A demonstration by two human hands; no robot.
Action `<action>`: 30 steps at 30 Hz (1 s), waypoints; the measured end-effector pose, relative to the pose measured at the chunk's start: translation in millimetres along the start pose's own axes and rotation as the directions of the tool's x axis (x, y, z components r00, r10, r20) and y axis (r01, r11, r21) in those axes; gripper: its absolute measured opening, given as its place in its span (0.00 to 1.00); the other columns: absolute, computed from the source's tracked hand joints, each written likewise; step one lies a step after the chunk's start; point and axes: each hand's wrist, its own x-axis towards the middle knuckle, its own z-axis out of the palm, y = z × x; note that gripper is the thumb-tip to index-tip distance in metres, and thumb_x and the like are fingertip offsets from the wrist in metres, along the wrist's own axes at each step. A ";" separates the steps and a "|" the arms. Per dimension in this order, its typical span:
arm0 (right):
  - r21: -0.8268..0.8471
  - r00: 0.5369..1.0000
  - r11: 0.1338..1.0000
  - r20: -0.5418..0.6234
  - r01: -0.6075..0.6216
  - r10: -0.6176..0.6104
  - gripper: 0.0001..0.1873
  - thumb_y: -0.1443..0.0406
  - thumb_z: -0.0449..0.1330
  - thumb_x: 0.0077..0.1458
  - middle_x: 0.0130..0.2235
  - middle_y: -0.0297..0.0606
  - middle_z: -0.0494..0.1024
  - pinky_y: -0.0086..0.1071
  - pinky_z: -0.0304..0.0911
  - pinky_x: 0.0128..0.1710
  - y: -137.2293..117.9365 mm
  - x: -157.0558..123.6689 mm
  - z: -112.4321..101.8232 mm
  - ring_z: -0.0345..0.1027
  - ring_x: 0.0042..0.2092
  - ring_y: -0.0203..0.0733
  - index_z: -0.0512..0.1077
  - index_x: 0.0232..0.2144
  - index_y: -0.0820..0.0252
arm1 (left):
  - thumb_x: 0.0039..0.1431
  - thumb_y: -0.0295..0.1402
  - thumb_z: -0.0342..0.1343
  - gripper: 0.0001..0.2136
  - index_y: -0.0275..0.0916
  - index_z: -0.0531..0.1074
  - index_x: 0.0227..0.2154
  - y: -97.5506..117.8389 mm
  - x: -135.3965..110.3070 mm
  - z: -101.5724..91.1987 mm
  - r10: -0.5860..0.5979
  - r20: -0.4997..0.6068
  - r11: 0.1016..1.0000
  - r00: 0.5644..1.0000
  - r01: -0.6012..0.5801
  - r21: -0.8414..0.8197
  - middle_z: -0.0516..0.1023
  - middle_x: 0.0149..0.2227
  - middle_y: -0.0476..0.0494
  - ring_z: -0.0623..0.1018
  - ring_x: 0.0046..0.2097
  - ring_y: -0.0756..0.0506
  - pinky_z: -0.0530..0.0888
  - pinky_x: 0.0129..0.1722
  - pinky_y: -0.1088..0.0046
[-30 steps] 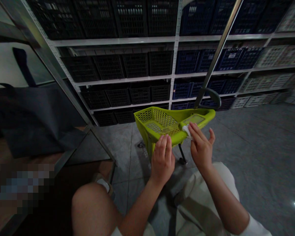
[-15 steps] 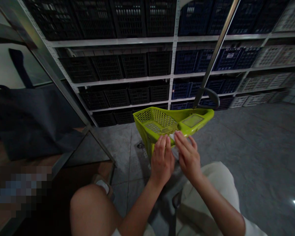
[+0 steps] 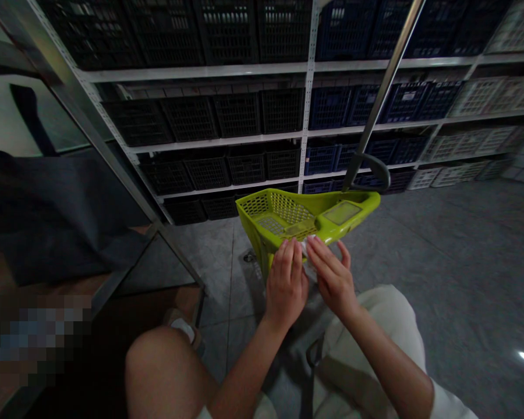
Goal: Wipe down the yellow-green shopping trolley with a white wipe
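Observation:
My left hand and my right hand are side by side, their fingertips meeting at the near rim of a lime-green perforated trolley basket. A small white item shows only as a sliver between the fingertips, and both hands appear to pinch it. What the item is cannot be made out. The basket stands on small wheels on the grey floor, just beyond my bare left knee and my right leg in light cloth.
A grey metal pole with a dark loop handle rises from the basket's far end. Behind it stand shelves full of black, blue and white crates. A slanted metal bar and a dark bag are on the left.
My right hand, which held the white item up at the basket's right part, has come down and left until it meets my left hand. My left hand has barely moved.

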 end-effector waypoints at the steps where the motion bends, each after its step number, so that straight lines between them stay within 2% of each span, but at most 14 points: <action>1: -0.036 0.997 0.997 -0.042 -0.061 0.060 0.33 0.73 0.46 0.62 0.64 0.43 0.67 0.50 0.38 0.69 2.9 1.1 -0.5 0.60 0.65 0.45 0.52 0.68 0.50 | 0.64 0.24 0.46 0.31 0.31 0.46 0.69 -0.1 0.3 -0.7 -0.001 0.008 1.000 1.000 0.001 0.003 0.67 0.63 0.29 0.62 0.68 0.37 0.67 0.63 0.55; 4: -0.092 0.965 0.969 -0.149 -0.231 0.216 0.33 0.73 0.45 0.62 0.64 0.43 0.67 0.53 0.34 0.69 6.5 5.5 -2.7 0.61 0.65 0.45 0.56 0.67 0.50 | 0.63 0.23 0.47 0.32 0.32 0.45 0.69 0.2 0.8 -1.2 -0.006 0.024 1.000 1.000 0.006 0.007 0.66 0.63 0.30 0.62 0.68 0.38 0.67 0.63 0.56; 6: -0.056 0.985 0.985 -0.068 -0.165 0.161 0.33 0.73 0.45 0.62 0.64 0.44 0.67 0.50 0.41 0.68 1.1 7.5 -5.1 0.60 0.65 0.44 0.54 0.68 0.52 | 0.64 0.24 0.47 0.31 0.30 0.46 0.68 0.3 0.4 -0.3 -0.006 0.008 1.000 1.000 0.006 0.006 0.66 0.63 0.29 0.61 0.68 0.37 0.67 0.63 0.56; 8: 0.010 0.998 1.000 0.056 -0.021 0.021 0.33 0.72 0.45 0.62 0.64 0.45 0.67 0.46 0.48 0.67 -3.7 8.2 -8.3 0.58 0.66 0.43 0.52 0.68 0.54 | 0.64 0.26 0.47 0.31 0.30 0.46 0.68 -0.1 -0.2 0.3 -0.004 -0.006 1.000 1.000 0.004 0.003 0.67 0.62 0.29 0.62 0.68 0.37 0.67 0.63 0.55; 10: 0.013 0.996 1.000 0.085 0.014 -0.015 0.32 0.72 0.46 0.63 0.64 0.45 0.67 0.47 0.46 0.67 -1.0 8.7 -11.6 0.59 0.65 0.43 0.53 0.68 0.53 | 0.64 0.25 0.47 0.31 0.31 0.46 0.68 -0.3 -0.5 -0.1 -0.004 0.002 1.000 1.000 0.004 0.004 0.66 0.63 0.29 0.61 0.68 0.37 0.67 0.63 0.55; 13: -0.098 0.985 0.981 -0.047 -0.168 0.165 0.30 0.73 0.46 0.62 0.63 0.44 0.69 0.53 0.36 0.69 10.3 11.2 -14.9 0.62 0.64 0.45 0.58 0.65 0.52 | 0.63 0.22 0.47 0.32 0.31 0.45 0.69 0.2 0.2 -1.1 -0.004 0.025 1.000 1.000 0.003 0.012 0.66 0.63 0.30 0.61 0.68 0.38 0.66 0.64 0.56; 15: -0.120 0.973 0.967 -0.082 -0.223 0.214 0.30 0.73 0.46 0.62 0.63 0.43 0.69 0.53 0.37 0.68 10.8 13.6 -15.8 0.61 0.64 0.45 0.60 0.64 0.52 | 0.62 0.22 0.48 0.33 0.30 0.45 0.69 0.9 0.7 -0.7 -0.003 0.015 1.000 1.000 0.002 0.012 0.67 0.63 0.29 0.61 0.68 0.38 0.66 0.64 0.57; 18: -0.032 0.997 0.998 0.063 -0.050 0.052 0.31 0.72 0.45 0.62 0.64 0.45 0.67 0.45 0.47 0.67 0.8 15.6 -16.5 0.58 0.66 0.42 0.56 0.67 0.55 | 0.63 0.24 0.49 0.32 0.30 0.46 0.68 1.1 0.5 0.6 -0.006 -0.015 1.000 1.000 0.006 0.017 0.67 0.62 0.29 0.61 0.68 0.38 0.67 0.63 0.56; 20: 0.010 0.992 0.999 0.122 0.038 -0.039 0.32 0.72 0.46 0.63 0.64 0.44 0.67 0.44 0.46 0.67 -1.2 16.0 -17.1 0.59 0.65 0.41 0.54 0.67 0.55 | 0.63 0.24 0.48 0.32 0.30 0.46 0.68 0.7 0.4 0.6 -0.003 -0.015 1.000 1.000 0.003 0.019 0.67 0.62 0.29 0.61 0.68 0.38 0.67 0.63 0.56; 22: -0.039 0.998 0.999 0.067 -0.019 0.021 0.31 0.73 0.46 0.62 0.63 0.42 0.69 0.48 0.38 0.69 3.7 16.5 -17.4 0.63 0.63 0.42 0.56 0.66 0.52 | 0.63 0.23 0.48 0.32 0.31 0.46 0.68 0.7 0.5 0.1 0.002 0.000 1.000 1.000 -0.002 0.019 0.67 0.62 0.29 0.61 0.68 0.38 0.66 0.64 0.56; 24: -0.113 0.989 0.982 -0.032 -0.149 0.146 0.31 0.73 0.47 0.61 0.62 0.41 0.70 0.51 0.32 0.69 8.3 17.7 -17.2 0.65 0.62 0.44 0.60 0.65 0.50 | 0.63 0.23 0.48 0.32 0.30 0.46 0.68 1.3 0.6 0.0 0.003 0.009 1.000 1.000 -0.004 0.017 0.66 0.63 0.29 0.60 0.68 0.38 0.66 0.64 0.56; 26: -0.133 0.977 0.968 -0.053 -0.211 0.206 0.32 0.74 0.47 0.60 0.62 0.42 0.70 0.51 0.32 0.69 4.7 19.2 -17.2 0.64 0.62 0.44 0.60 0.65 0.51 | 0.63 0.23 0.48 0.32 0.30 0.45 0.69 1.9 0.3 1.0 -0.002 0.007 1.000 1.000 0.002 0.017 0.66 0.63 0.29 0.60 0.68 0.38 0.66 0.64 0.56; 28: -0.086 0.987 0.985 0.038 -0.153 0.157 0.32 0.73 0.47 0.61 0.63 0.44 0.68 0.48 0.37 0.69 -5.5 20.3 -18.2 0.62 0.64 0.43 0.57 0.66 0.54 | 0.63 0.24 0.48 0.32 0.29 0.44 0.69 2.1 -0.4 2.1 -0.012 0.001 1.000 1.000 0.012 0.018 0.66 0.63 0.28 0.60 0.68 0.38 0.66 0.63 0.55; 30: -0.017 0.990 0.999 0.136 -0.046 0.048 0.33 0.73 0.46 0.62 0.64 0.44 0.66 0.44 0.40 0.68 -12.5 20.8 -20.0 0.60 0.65 0.41 0.54 0.68 0.55 | 0.63 0.24 0.47 0.32 0.30 0.44 0.68 1.4 -1.0 2.1 -0.015 -0.007 1.000 1.000 0.015 0.023 0.66 0.62 0.29 0.60 0.68 0.38 0.66 0.63 0.55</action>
